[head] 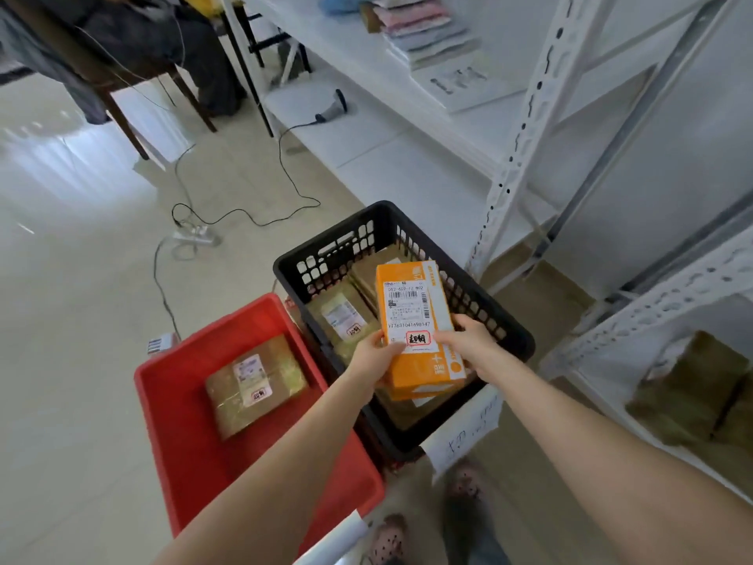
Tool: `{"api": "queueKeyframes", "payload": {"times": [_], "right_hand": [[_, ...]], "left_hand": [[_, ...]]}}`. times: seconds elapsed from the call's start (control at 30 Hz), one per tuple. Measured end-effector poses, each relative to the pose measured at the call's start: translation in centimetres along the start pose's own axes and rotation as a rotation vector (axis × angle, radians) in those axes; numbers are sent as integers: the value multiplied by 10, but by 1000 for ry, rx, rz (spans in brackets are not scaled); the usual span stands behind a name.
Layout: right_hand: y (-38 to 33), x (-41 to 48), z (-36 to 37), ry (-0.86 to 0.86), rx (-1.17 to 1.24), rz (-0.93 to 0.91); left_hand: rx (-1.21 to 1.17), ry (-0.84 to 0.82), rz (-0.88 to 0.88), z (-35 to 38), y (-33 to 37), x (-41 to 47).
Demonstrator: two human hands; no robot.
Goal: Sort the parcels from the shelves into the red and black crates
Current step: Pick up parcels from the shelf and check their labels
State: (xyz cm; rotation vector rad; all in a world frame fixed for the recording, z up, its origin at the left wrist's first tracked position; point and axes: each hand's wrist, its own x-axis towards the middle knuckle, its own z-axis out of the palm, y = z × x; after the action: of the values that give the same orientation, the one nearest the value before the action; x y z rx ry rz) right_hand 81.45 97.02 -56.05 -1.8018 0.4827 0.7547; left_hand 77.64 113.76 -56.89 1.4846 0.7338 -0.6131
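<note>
A person sorting parcels holds an orange parcel in both hands over the black crate, which stands on the floor at the foot of the white shelves. The left hand grips the box's near left edge and the right hand its near right edge, thumbs on the label. The box is clear of the crate's contents, not yet set down.

The job looks partly done. Several brown parcels already lie in the black crate, while the red crate just beside it holds a single taped brown parcel. More brown packages remain on a low shelf at right, and a stack of pastel packets sits on a higher shelf, so a good share of the sorting appears to be left.

The orange parcel's white shipping label carries a barcode, a line that reads roughly "002-602-12 N02" and the tracking number "YT7631041698147". Below it is a red-framed stamp of dark characters, too small to read with certainty; similar stamps show on the parcels in both crates. A handwritten paper sign hangs on the black crate's near side, its writing illegible.
</note>
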Motion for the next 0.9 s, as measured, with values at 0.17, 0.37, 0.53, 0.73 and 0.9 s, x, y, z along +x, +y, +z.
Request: {"api": "queueKeyframes", "payload": {"times": [0.17, 0.37, 0.53, 0.73, 0.9], "right_hand": [[-24, 70, 9, -23, -307, -82], [-61, 147, 5, 4, -609, -238], [-77, 188, 11, -11, -907, -357], [-53, 194, 17, -16, -1238, -497], [-50, 193, 17, -22, -1290, -577]], "left_hand": [[-86, 114, -60, -1, 12, 54], [-186, 179, -70, 10, 42, 126], [-171, 213, -37, 18, 61, 172], [-202, 234, -23, 24, 61, 191], [-144, 168, 24, 32, 74, 188]]}}
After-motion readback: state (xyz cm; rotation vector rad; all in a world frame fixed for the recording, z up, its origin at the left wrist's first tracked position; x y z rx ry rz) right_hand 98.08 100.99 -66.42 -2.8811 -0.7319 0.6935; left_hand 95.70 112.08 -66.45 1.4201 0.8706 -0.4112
